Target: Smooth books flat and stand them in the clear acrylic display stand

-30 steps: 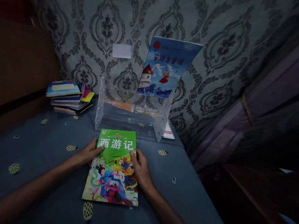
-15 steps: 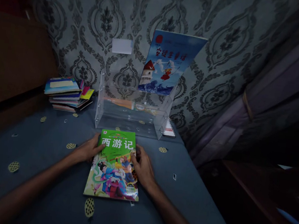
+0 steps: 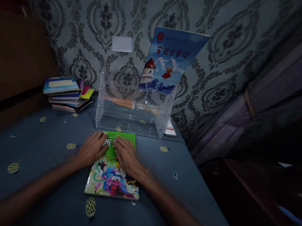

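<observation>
A green illustrated children's book [image 3: 115,182] with white Chinese characters lies flat, cover up, on the blue patterned tablecloth [image 3: 51,148]. Across its upper left edge rests my left hand [image 3: 92,148], fingers laid out on the cover. My right hand [image 3: 128,156] lies over the upper right part, fingers stretched flat and hiding most of the title. Neither hand is wrapped round the book. Just behind it stands a clear acrylic book rack [image 3: 131,125] with stepped tiers. A blue storybook [image 3: 169,61] leans upright in the rack's top tier at the right.
An uneven stack of books [image 3: 66,94] sits at the back left beside a brown wooden panel [image 3: 10,57]. Behind the rack is a patterned wall with a white card [image 3: 122,44]. A tied purple curtain [image 3: 231,116] hangs at the right, past the table edge.
Both hands have moved from holding the book's side edges to lying on its cover. My right hand has shifted left over the title. The book stays in place.
</observation>
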